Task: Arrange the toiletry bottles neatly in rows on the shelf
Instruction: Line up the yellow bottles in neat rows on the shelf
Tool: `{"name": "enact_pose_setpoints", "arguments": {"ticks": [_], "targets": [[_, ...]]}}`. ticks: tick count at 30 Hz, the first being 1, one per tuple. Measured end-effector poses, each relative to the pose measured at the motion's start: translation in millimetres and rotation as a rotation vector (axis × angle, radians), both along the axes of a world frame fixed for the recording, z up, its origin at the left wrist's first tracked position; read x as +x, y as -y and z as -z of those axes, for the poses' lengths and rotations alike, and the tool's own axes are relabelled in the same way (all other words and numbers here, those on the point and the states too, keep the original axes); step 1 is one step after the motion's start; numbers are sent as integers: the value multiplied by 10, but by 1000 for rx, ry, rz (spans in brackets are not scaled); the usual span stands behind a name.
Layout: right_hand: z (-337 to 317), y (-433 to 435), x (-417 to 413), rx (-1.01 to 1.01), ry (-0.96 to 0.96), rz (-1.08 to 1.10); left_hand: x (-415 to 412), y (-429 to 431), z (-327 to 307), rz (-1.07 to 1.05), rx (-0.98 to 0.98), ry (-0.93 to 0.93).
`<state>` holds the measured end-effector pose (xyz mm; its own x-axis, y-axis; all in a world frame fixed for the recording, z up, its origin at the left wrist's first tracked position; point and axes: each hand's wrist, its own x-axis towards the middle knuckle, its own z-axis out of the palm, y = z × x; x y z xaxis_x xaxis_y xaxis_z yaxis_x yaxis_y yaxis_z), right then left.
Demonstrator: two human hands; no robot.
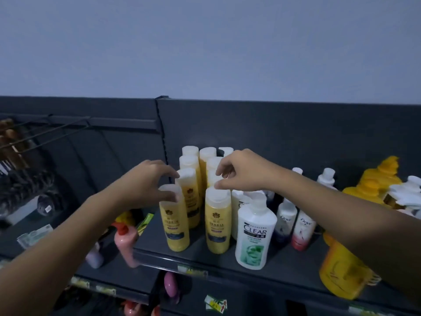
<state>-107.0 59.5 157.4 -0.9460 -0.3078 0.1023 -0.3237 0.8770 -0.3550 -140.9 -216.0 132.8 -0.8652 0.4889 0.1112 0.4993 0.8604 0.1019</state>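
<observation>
Two columns of yellow bottles with white caps stand on the dark shelf (pixel 284 265). My left hand (pixel 148 181) grips the cap of the front-left yellow bottle (pixel 174 226), its fingers against the bottle behind it (pixel 190 197). My right hand (pixel 243 172) pinches the cap of the second yellow bottle in the right column (pixel 211 177), just above the front-right yellow bottle (pixel 217 222). More yellow bottles (pixel 190 159) stand behind. To the right are a white Clear pump bottle (pixel 255 238) and two Dove bottles (pixel 284 222).
Large orange bottles (pixel 341 270) stand at the shelf's right end under my right forearm, with more orange bottles (pixel 378 179) and white caps behind. A pink bottle (pixel 125 242) sits on the lower left shelf. Price tags line the shelf edge (pixel 193 269).
</observation>
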Motion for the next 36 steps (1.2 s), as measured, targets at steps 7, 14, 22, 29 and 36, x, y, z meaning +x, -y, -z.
{"name": "enact_pose_setpoints", "arguments": {"ticks": [7, 14, 22, 29, 36], "targets": [[265, 393, -186, 398, 44, 3, -134, 191, 305, 39, 24, 75], [301, 436, -247, 267, 81, 36, -256, 181, 450, 22, 112, 21], [314, 603, -261, 238, 72, 44, -267, 161, 448, 14, 134, 42], [92, 498, -339, 164, 124, 43, -314, 102, 357, 31, 30, 70], [1, 175, -790, 250, 82, 103, -631, -195, 49, 35, 97, -7]]}}
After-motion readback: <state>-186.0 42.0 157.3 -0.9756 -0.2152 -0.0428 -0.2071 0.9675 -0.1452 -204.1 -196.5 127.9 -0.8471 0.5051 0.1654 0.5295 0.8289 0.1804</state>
